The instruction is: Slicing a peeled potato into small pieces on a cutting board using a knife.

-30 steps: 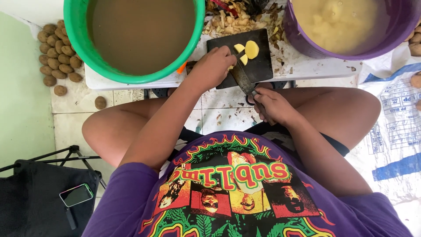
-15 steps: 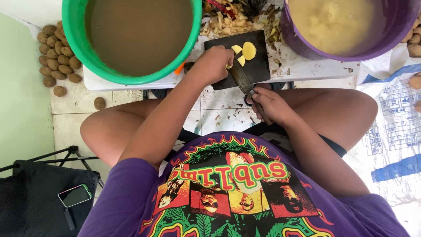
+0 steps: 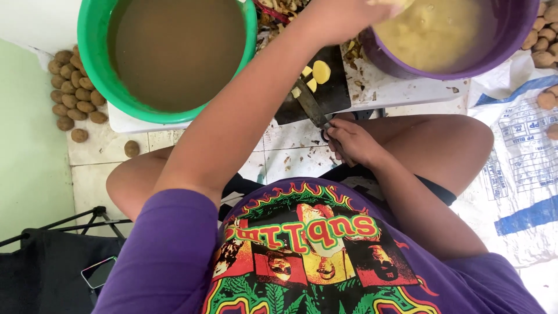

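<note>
Reaching toward 1 o'clock, the left hand (image 3: 349, 14) stretches across the surface (image 3: 407, 90) to the rim of the purple tub (image 3: 511, 40), where its fingers close on pale potato pieces at the top edge of the view; the grip itself is partly cut off, so how much they hold cannot be told. The tub holds cloudy yellowish water with cut potato in it

The right hand (image 3: 351, 142) sits at about 6 o'clock from the black board (image 3: 334, 93), its fingers wrapped shut around the handle of a knife (image 3: 311, 107). The blade points up toward 11 o'clock and lies on the board, its tip just beside a few yellow slices (image 3: 317, 74) near the board's middle. Peel scraps (image 3: 354, 52) lie at the board's 1 o'clock corner, touching the tub's wall

At 9 o'clock from the board stands a green tub (image 3: 93, 64) of murky brown water. Farther out at 9 o'clock, a heap of small brown potatoes (image 3: 72, 87) lies on the tiled floor, with one stray just below it. More potatoes (image 3: 546, 52) rest on a white woven sack (image 3: 523, 168) at 3 o'clock. A phone (image 3: 100, 272) lies on a dark bag at 7 o'clock, well apart from both hands
</note>
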